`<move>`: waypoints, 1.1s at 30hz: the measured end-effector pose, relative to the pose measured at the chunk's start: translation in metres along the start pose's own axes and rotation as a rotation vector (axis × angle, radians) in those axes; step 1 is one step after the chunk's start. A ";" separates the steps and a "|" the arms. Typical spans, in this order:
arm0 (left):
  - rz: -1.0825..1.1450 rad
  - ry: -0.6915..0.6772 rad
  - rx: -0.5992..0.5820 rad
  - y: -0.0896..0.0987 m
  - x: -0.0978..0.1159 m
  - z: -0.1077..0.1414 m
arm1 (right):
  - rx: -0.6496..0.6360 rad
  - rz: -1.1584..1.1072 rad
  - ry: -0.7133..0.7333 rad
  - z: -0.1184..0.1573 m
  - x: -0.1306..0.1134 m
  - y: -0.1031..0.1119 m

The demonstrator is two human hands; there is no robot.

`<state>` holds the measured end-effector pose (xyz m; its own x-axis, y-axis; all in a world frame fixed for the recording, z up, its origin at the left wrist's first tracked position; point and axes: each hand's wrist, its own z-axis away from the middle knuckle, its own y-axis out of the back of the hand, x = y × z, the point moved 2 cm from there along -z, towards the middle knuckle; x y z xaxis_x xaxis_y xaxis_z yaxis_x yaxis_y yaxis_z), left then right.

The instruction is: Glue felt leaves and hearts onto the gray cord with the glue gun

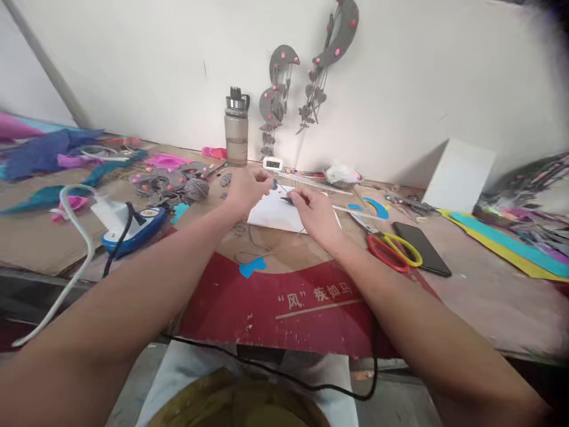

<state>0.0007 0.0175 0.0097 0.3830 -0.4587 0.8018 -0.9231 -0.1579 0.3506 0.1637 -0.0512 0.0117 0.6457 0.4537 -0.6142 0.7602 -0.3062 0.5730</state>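
Observation:
My left hand (249, 188) is closed in a pinch above the far edge of a white sheet (275, 216); a small dark bit shows at its fingertips, too small to name. To its right, my right hand (315, 214) pinches a small dark grey felt-like piece (288, 200) over the same sheet. A thin thread seems to run between the two hands. Grey yarn (251, 240) lies loose below my left wrist, near a blue cut-out scrap (252, 267). Small grey cut-outs (226, 179) lie beside my left hand.
Red-and-yellow scissors (393, 249) and a black phone (420, 249) lie right. A water bottle (237, 127) and small clock (272, 163) stand behind. A power strip (136, 231), yarn balls (195, 190) and felt scraps crowd the left. Moon-shaped hangings (338, 41) hang on the wall.

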 end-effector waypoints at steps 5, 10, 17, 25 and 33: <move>-0.002 0.047 0.178 0.018 -0.021 -0.012 | -0.039 -0.092 0.083 0.003 -0.011 -0.002; 0.298 0.124 0.399 0.031 -0.038 -0.023 | -0.170 -0.156 0.344 0.017 -0.040 0.000; 0.693 0.178 0.391 0.029 -0.036 -0.027 | -0.431 -0.267 0.481 0.018 -0.054 0.011; 0.739 0.165 0.241 0.014 -0.026 -0.021 | -0.117 0.630 -0.258 -0.018 0.038 0.031; 0.682 0.132 0.118 0.000 -0.018 -0.009 | -0.316 0.624 -0.427 -0.016 0.069 0.019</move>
<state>-0.0057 0.0331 -0.0002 -0.2888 -0.3805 0.8785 -0.9533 0.0299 -0.3004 0.2214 -0.0128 -0.0111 0.9634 -0.1001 -0.2487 0.2367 -0.1180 0.9644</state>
